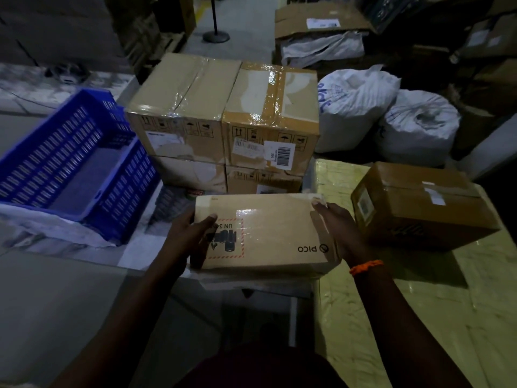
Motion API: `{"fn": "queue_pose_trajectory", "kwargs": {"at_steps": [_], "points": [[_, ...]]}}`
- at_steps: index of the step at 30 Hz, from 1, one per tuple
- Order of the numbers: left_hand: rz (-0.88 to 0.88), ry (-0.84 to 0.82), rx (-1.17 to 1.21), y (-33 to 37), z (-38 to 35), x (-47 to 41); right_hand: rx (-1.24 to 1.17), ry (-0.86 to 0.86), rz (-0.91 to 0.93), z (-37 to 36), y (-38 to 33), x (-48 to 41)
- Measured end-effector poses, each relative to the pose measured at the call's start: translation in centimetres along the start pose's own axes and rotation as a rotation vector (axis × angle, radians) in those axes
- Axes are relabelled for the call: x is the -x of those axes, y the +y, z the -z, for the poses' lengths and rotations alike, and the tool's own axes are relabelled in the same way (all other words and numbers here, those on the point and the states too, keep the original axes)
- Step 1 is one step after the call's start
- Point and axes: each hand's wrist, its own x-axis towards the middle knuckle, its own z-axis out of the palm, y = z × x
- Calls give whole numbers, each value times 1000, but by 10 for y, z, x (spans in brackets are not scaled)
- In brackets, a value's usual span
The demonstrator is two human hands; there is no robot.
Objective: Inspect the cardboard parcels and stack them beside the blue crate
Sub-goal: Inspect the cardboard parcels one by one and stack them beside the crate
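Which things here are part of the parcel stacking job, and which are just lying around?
Job: PICO parcel, held by left hand and right hand; stacked parcels; brown parcel at right; blue crate.
Lying about: white sacks; open carton at back; black post stand.

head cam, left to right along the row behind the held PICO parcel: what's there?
blue crate → plain taped parcel stack → barcode-labelled parcel stack → printed white sack → second white sack. Loose brown parcel left out: it overlaps the sacks' span.
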Motion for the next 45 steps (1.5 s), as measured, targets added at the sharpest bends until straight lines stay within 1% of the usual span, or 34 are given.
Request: {"fn": "queue_pose_trajectory", "kwargs": {"at_steps": [2, 5, 7, 10, 12, 15, 20, 24, 26, 29, 31, 36, 40, 45], "points": [[-29, 24, 17, 0, 2, 7, -44, 29, 25, -3, 2, 8], [-18, 97, 88, -5, 17, 16, -232, 70, 28, -2, 3, 29], [-21, 120, 159, -10, 32, 23, -337, 49, -3, -2, 6, 46], [57, 164, 317, -24, 44, 36, -420, 35, -38, -8, 19, 69], [110, 198, 317, -38, 43, 50, -406, 49, -50, -17, 31, 82], [165, 178, 252, -66, 39, 68, -365, 74, -60, -30, 56, 96], [179, 168, 259, -98, 37, 87, -302, 89, -105, -36, 92, 108], [205, 181, 277, -112, 36, 100, -253, 86, -121, -37, 104, 112], [207, 185, 285, -112, 38, 95, -233, 85, -123, -36, 101, 109], [235, 190, 216, -108, 45, 78, -221, 64, -128, -32, 93, 94], [219, 200, 185, -102, 50, 62, -196, 37, -133, -31, 86, 76], [160, 136, 105, -70, 49, 14, -98, -45, -109, -42, 60, 23], [124, 49, 32, -45, 38, -15, -68, -60, -106, -50, 34, -2], [149, 71, 32, -40, 31, -24, -110, -86, -100, -58, 24, -6]]}}
